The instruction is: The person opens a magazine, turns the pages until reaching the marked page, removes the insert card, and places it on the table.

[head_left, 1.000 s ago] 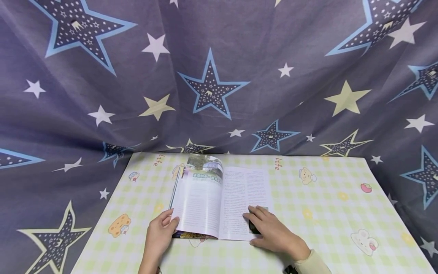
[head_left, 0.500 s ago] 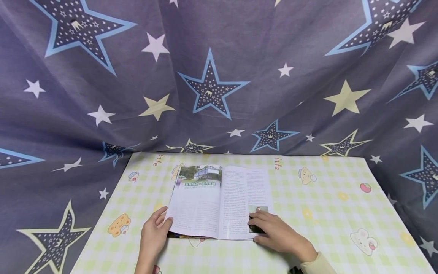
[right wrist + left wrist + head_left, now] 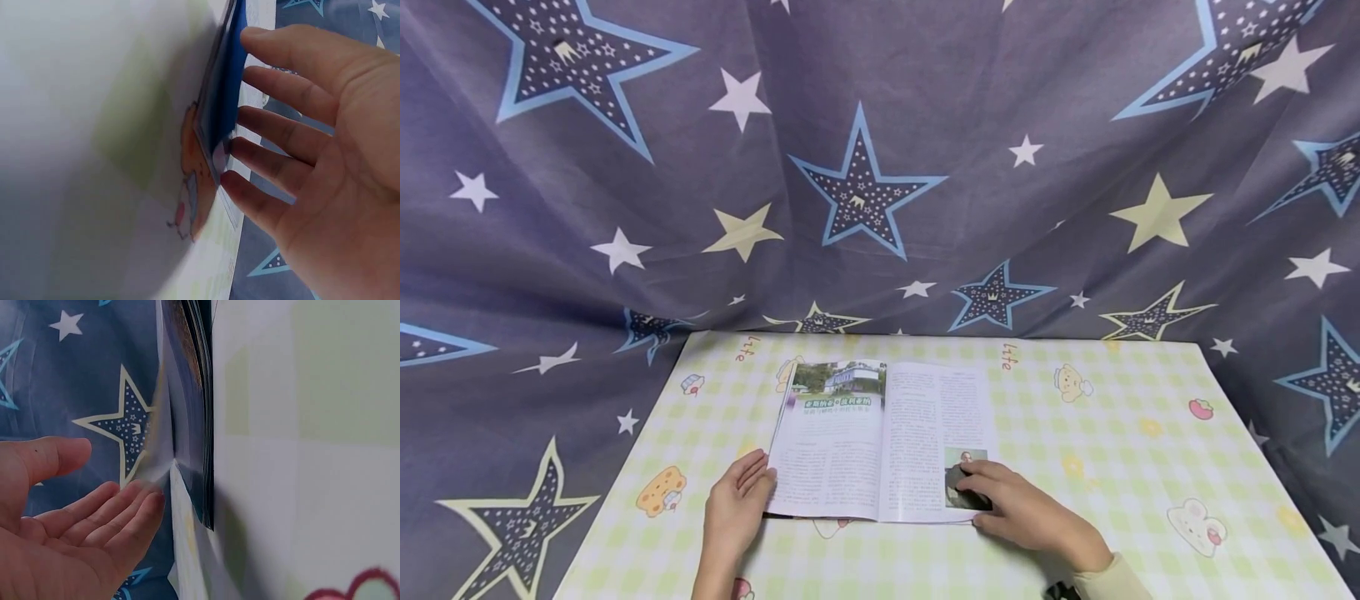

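Observation:
An open magazine (image 3: 825,475) lies on the table, with a building photo topping its left page and a small portrait low on its right page. Beside the lower left edge is my left hand (image 3: 732,510), its thumb apart from its extended fingers (image 3: 125,519) and no page between them. My right hand (image 3: 1030,510) rests at the lower right corner, fingertips over the portrait. In the right wrist view its loosely straight fingers (image 3: 281,159) meet the magazine's edge (image 3: 219,94). Whether the left fingertips touch the magazine I cannot tell.
A green-and-white checked cloth with cartoon prints covers the table (image 3: 1120,500). Behind it and along both sides hangs a dark star-patterned curtain (image 3: 925,100). A small black object (image 3: 1060,590) shows beneath the right sleeve (image 3: 1114,579).
The left page, raised and curved a second ago, now lies flat. My left hand has let go of its edge and moved slightly left. My right hand has slid right, uncovering the portrait.

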Demonstrator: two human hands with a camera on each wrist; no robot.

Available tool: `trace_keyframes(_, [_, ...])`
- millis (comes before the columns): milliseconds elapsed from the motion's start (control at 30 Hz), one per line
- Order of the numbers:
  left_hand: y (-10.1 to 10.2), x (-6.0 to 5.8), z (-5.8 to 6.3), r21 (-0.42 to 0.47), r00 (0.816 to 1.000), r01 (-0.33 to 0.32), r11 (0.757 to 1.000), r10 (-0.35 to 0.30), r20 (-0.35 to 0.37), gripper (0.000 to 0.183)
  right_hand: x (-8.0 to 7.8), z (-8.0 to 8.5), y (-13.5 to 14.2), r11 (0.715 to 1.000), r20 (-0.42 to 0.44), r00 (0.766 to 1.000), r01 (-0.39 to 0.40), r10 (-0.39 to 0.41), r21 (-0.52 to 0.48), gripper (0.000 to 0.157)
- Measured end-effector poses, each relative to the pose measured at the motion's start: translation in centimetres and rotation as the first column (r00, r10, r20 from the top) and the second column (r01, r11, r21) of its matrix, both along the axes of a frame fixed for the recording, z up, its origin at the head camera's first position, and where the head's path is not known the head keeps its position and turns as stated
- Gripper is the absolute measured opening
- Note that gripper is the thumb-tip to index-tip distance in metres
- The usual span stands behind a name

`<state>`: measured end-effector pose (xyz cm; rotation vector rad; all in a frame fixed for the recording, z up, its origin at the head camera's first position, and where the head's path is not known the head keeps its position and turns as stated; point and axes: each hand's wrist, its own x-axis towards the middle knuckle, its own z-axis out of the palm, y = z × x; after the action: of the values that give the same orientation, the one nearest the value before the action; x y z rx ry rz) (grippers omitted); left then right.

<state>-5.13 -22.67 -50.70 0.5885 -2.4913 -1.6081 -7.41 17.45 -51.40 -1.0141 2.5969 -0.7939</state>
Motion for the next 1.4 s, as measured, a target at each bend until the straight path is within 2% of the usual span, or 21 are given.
trace_keyframes(200, [0.3,-0.1,0.1,0.002,1.0,0.004,1.0,-0.004,-0.011,0.041,0.0,0.3,0.4,1.0,0.029,1.0,0.002,-0.002,0.009,0.03])
trace_keyframes(367, [0.6,-0.1,0.2,-0.001,1.0,0.012,1.0,-0.012,-0.017,0.039,-0.2,0.6,0.6,0.997,0.034,0.997,0.077,-0.076,-0.018,0.024])
trace_keyframes(533, [0.9,-0.2,0.3,0.002,0.999,0.024,1.0,-0.024,-0.03,0.037,-0.3,0.7,0.9,0.986,-0.036,0.988,0.148,-0.151,-0.081,0.023])
trace_keyframes(700, [1.2,-0.3,0.2,0.008,0.999,0.037,0.999,-0.037,-0.036,0.037,-0.3,0.5,1.0,0.974,-0.125,0.973,0.174,-0.193,-0.146,0.022])
trace_keyframes(967, [2.1,-0.5,0.1,0.068,0.995,0.084,0.994,-0.081,-0.056,0.035,-0.3,0.6,0.7,0.967,-0.106,0.974,0.182,-0.202,-0.179,0.029])
trace_keyframes(1100, [2.5,-0.7,0.1,0.103,0.992,0.107,0.989,-0.099,-0.072,0.034,-0.3,0.7,0.4,0.97,-0.1,0.976,0.175,-0.193,-0.168,0.026])
trace_keyframes(1267, [3.3,-1.1,-0.1,0.095,0.99,0.124,0.988,-0.117,-0.078,0.033,-0.4,0.7,0.2,0.974,-0.148,0.969,0.177,-0.197,-0.143,0.022])
trace_keyframes(1400, [3.9,-1.3,-0.2,0.089,0.989,0.134,0.987,-0.128,-0.071,0.032,-0.3,0.5,0.1,0.979,-0.196,0.962,0.169,-0.188,-0.111,0.024])
